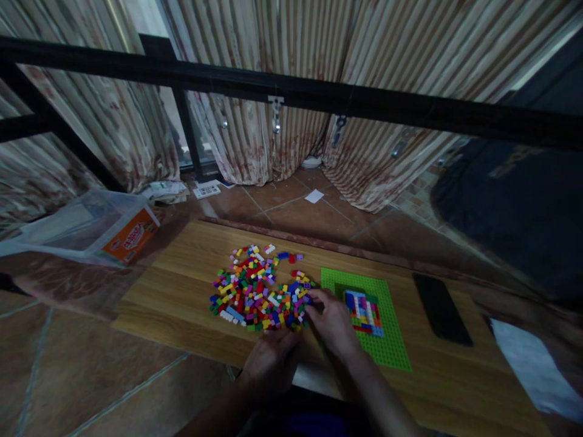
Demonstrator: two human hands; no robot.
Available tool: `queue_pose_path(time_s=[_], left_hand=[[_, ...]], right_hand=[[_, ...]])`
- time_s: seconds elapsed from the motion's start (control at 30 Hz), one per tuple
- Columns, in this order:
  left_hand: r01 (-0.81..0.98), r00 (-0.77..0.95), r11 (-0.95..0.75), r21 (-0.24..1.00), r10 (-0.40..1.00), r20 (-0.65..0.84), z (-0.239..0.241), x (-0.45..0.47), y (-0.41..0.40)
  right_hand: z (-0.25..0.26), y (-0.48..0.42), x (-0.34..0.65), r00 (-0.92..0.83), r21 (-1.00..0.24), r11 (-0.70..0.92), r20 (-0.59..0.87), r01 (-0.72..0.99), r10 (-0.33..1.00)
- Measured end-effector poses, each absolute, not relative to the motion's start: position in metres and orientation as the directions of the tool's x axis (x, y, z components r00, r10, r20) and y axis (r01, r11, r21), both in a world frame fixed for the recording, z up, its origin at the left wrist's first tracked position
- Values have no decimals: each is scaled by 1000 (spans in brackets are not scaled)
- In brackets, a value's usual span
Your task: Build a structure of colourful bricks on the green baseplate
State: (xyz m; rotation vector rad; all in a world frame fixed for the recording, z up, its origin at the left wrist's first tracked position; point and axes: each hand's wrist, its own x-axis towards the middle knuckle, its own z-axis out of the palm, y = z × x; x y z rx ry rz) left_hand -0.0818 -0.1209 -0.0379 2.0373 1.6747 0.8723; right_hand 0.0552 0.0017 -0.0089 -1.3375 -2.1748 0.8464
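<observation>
A loose pile of small, many-coloured toy building bricks (259,291) lies on the wooden table. At the pile's right edge is my right hand (334,325), its thumb and forefinger bent together among the bricks; whatever is between the tips is too small to make out. My left hand (271,361) rests at the near edge of the pile, fingers curled together and their tips partly hidden. Just right of my right hand lies a green baseplate (394,328). On it stands a low, multicoloured brick build (364,312), roughly rectangular, partly beside my right wrist.
A dark phone-like slab (441,309) lies on the table (159,291) right of the baseplate. White paper (535,364) is at the right edge. A clear plastic box (91,224) with an orange label stands at left. Beyond are a black rail (237,79) and striped curtains (291,36).
</observation>
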Motion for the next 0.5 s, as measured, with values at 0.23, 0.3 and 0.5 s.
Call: queue_pose_path(time_s=[0.23,0.3,0.5], left_hand=[[746,91,-227,626,966,242,-37,-81,-122],[742,88,-232,629,964,252,-39,-81,-122],[729,55,-242,641,953,297,-48,-83,-121]], right_hand=[[11,45,6,-520,-569,542,221,619,825],[12,61,-15,-560,-493,590,227,639,796],[2,90,-48,-658,-386,648,128,657,742]])
